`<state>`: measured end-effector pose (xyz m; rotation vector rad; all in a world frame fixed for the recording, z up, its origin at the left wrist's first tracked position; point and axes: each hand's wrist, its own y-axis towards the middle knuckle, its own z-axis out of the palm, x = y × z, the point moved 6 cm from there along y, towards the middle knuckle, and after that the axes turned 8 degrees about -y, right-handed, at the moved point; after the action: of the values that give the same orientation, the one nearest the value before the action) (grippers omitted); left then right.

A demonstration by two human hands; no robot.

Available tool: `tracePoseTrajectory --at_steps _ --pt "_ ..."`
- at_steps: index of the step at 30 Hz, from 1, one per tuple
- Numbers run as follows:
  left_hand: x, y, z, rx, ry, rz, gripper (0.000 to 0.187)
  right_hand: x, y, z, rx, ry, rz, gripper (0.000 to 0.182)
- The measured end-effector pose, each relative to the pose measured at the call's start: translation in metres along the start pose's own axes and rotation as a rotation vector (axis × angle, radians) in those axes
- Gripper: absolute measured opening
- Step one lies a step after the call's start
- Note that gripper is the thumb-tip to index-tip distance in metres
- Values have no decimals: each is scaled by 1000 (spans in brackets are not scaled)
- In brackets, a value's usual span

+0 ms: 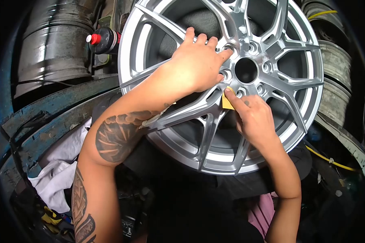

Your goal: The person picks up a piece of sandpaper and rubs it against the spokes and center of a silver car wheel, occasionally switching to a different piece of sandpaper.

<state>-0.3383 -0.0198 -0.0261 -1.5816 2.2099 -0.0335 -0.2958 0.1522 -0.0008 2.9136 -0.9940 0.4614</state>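
A silver multi-spoke wheel rim (pixel 190 111) lies face up across the upper middle. My left hand (pixel 199 60) rests palm down on its spokes, left of the round centre hole, with the fingers spread and nothing held. Just below the centre hole, my right hand (pixel 253 117) has a small yellow sheet (pixel 227 103) between its fingers. The index fingertip presses that sheet against a spoke beside the lug holes. Part of the sheet is hidden under the fingers.
A black bottle with a red cap (pixel 105 39) lies left of the rim. More metal rims (pixel 54 44) are stacked on the left and right (pixel 334 60). White cloth (pixel 54 182) hangs at lower left. A yellow hose (pixel 332 160) runs at right.
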Motion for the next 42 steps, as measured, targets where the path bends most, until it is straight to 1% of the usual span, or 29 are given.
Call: tracePoseTrajectory --at_steps 1,4,5,8,9,13,16,17,18,20,21,24,25,28,29,32,33,36,37,38,40,42 --pt "0 0 0 -2 -5 10 69 -1 0 -1 15 9 -6 56" --pt "2 -2 2 -8 -12 13 69 -8 7 -5 134 75 66 54" --pt "1 -1 3 -10 -10 7 70 -9 7 -5 128 30 65 56" --pt "0 1 2 -33 0 16 70 2 0 -3 6 -139 -7 60" --pt "1 -2 1 -39 2 12 70 8 0 1 -100 -143 3 68" --pt "-1 1 0 29 10 -6 71 11 0 0 -104 -215 -20 65" --pt "0 -1 -2 -18 2 12 70 14 0 1 -116 -197 -19 68" --pt "0 0 0 35 16 8 70 11 3 2 -70 -179 -6 72" --pt "-2 1 -1 46 14 -3 70 10 5 0 -64 -171 8 76" --pt "-3 2 -1 69 22 -29 70 8 1 -12 -83 -144 41 77" --pt "-3 2 0 71 25 -19 70 12 2 -16 -63 -172 17 56" --pt "-2 0 3 49 43 0 71 16 5 -2 -58 -179 7 55" --pt "-3 2 5 5 55 -9 69 13 6 -5 -63 -163 -12 54" --pt "-3 3 2 -16 45 10 64 16 -3 -17 -58 -127 8 53" --pt "0 2 5 -81 16 28 60 14 -3 -6 -83 -129 4 53" --pt "-1 4 1 -34 -15 35 58 13 4 -5 -42 -153 14 66" --pt "-1 5 0 -38 -24 12 55 9 1 -5 -56 -137 23 64" --pt "3 8 -2 -11 -76 36 55 10 -6 -1 -57 -121 7 66" --pt "1 5 -2 -52 -37 52 54 13 -4 5 -77 -120 1 66" --pt "0 4 -3 -83 -10 44 51 12 -4 4 -44 -122 8 66" --pt "-2 10 -7 11 -51 -1 48 8 1 -7 -8 -139 16 66" --pt "1 11 -6 -64 -74 48 46 11 1 -11 -56 -131 8 67"
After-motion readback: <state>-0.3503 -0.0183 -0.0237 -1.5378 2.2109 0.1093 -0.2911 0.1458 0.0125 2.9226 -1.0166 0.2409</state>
